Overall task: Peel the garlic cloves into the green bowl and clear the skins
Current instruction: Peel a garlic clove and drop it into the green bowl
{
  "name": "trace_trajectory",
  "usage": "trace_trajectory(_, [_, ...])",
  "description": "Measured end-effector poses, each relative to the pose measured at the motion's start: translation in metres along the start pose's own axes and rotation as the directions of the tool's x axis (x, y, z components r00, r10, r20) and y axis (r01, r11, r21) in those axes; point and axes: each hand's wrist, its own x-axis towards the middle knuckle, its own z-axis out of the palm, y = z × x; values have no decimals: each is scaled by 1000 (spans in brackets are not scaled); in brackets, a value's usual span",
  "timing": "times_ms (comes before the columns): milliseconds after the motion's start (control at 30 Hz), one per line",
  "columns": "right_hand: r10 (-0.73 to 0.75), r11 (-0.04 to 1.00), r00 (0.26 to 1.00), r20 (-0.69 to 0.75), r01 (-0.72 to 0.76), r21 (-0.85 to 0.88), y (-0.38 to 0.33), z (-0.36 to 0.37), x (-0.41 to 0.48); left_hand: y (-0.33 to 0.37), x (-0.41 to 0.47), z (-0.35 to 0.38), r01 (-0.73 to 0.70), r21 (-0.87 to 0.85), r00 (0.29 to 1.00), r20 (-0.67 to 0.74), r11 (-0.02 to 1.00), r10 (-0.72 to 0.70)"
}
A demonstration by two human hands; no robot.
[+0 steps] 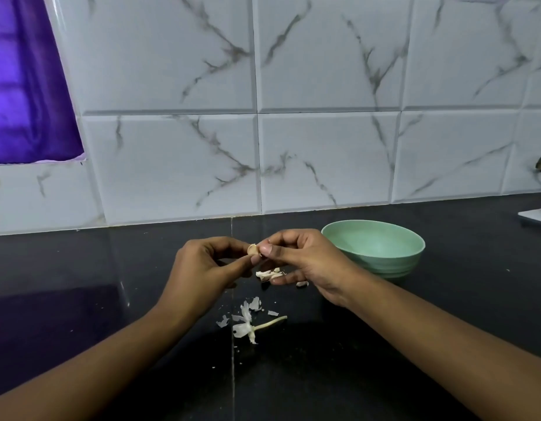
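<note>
Above the black counter, my left hand (pixel 207 268) and my right hand (pixel 305 262) meet at a small pale garlic clove (pixel 252 250); both pinch it between thumb and fingertips. Under the hands lie a few more garlic pieces (pixel 267 275) and one small piece (pixel 302 283) beside my right palm. Nearer to me, papery skins with the dry stem (pixel 249 325) lie scattered on the counter. The green bowl (pixel 384 262) stands just right of my right hand; its visible inside looks bare.
The black counter (pixel 111 284) runs back to a marble-tiled wall (pixel 323 147). A white flat object (pixel 534 218) sits at the far right edge. A purple curtain (pixel 26 86) hangs at the upper left.
</note>
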Motion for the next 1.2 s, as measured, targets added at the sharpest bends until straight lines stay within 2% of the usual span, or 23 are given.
trace_trajectory(100, [-18, 999, 999, -42, 16, -44, -4, 0, 0, -1, 1, 0, 5, 35, 1000, -12, 999, -5])
trace_trajectory(300, [1, 988, 998, -62, -11, -154, -6, 0, -1, 0, -3, 2, -98, 206, 995, 13, 974, 98])
trace_trajectory(500, [-54, 933, 990, -127, 4, -360, -6, 3, -3, 2, -7, 3, -168, 358, 984, 8, 918, 177])
trace_trajectory(667, [-98, 868, 981, -168, 1, -497, -8, 6, -5, 3, -8, 4, -257, 445, 965, 61, 858, 257])
trace_trajectory(1000, [-125, 857, 966, -224, -9, -516, -4, 9, -4, 3, -8, 4, -347, 447, 935, 92, 824, 343])
trace_trajectory(1200, [-88, 914, 974, -208, -4, -406, -5, 12, -7, 2, -6, 3, -337, 425, 937, 64, 840, 344])
